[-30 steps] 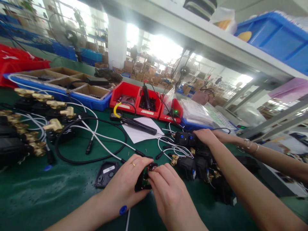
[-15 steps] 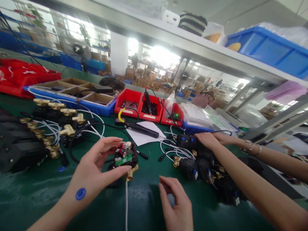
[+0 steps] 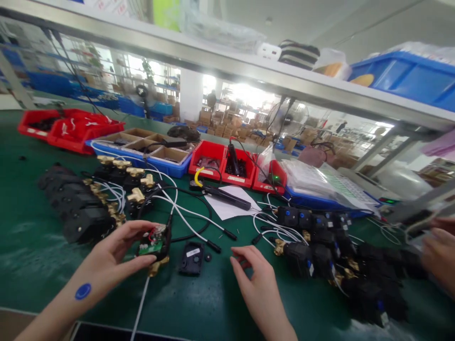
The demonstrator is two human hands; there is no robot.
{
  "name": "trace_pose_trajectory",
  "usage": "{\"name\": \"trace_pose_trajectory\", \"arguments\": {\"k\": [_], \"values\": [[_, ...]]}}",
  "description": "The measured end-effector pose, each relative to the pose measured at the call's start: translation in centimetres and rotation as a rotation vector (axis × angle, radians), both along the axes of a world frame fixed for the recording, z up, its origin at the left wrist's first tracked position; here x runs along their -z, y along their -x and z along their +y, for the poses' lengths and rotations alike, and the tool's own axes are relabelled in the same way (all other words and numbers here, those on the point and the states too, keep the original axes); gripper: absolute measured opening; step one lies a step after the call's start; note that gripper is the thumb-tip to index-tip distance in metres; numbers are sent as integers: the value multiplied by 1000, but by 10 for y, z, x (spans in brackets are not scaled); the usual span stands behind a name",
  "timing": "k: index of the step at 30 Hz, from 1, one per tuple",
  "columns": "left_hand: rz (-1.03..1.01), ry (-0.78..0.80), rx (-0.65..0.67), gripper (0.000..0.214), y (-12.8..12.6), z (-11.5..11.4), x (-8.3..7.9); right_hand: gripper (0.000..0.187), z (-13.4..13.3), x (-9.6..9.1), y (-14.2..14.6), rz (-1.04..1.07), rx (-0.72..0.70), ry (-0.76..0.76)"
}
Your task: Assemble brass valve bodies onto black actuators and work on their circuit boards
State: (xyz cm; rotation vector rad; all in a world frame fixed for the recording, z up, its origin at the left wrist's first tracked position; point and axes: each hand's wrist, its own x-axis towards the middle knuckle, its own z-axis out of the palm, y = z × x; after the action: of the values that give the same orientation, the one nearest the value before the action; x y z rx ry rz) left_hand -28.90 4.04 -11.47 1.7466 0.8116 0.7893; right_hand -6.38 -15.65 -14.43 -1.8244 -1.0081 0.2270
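My left hand [image 3: 122, 258] grips an uncovered black valve actuator between thumb and fingers. Its green circuit board [image 3: 153, 247] with red wires faces up, a brass fitting [image 3: 153, 267] sits at its lower end, and a white cable [image 3: 141, 303] runs from it toward me. Right of it on the bench lies a loose black cover [image 3: 192, 259] with a white label, beside a small round black part [image 3: 208, 257]. My right hand [image 3: 256, 284] is near the bench top with loosely bent fingers, thumb apart, and nothing visible in it.
Black actuators with brass fittings stand grouped at left [image 3: 80, 206] and right [image 3: 302, 258]. A black screwdriver-like tool [image 3: 227, 196] rests on white paper [image 3: 227, 213]. Behind are red bins [image 3: 240, 180] and a blue divided tray [image 3: 170, 168]. A co-worker's hand [image 3: 441, 251] is at far right.
My left hand has shifted left with the actuator, and the cover beside it now shows. The co-worker's hands have left the right-hand actuators for the far right. My view has turned left.
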Motion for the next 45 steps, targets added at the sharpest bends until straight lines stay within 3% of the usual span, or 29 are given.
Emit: {"name": "trace_pose_trajectory", "arguments": {"k": [4,7,9,11,16,22,27,30,33,39,42,45], "values": [[-13,22,95,54,1,-2,25,22,20,-1,10,-70,-83,94],[-45,1,103,60,-2,-3,41,36,32,-7,26,-140,-147,198],[-56,1,69,59,-5,-5,45,54,37,-10,36,-195,-188,241],[-58,16,55,58,-9,-8,44,61,41,-8,41,-283,-242,256],[-111,104,21,59,-13,-11,42,31,49,6,33,-442,-249,208],[-159,190,-16,63,-7,-8,45,31,48,-1,14,-168,-206,136],[-201,269,-58,62,-4,-10,44,16,32,1,10,-50,11,93],[-237,298,-77,58,-4,-14,42,16,26,14,25,-18,90,75],[-224,249,-71,51,-7,-20,38,20,29,28,53,-12,139,-52],[-121,-67,-67,50,-11,-31,40,58,57,39,100,7,-16,-229],[-189,10,-46,46,-6,-30,48,55,72,40,109,72,30,-228],[-177,108,-119,35,2,-27,55,49,80,44,112,220,90,-198]]}}
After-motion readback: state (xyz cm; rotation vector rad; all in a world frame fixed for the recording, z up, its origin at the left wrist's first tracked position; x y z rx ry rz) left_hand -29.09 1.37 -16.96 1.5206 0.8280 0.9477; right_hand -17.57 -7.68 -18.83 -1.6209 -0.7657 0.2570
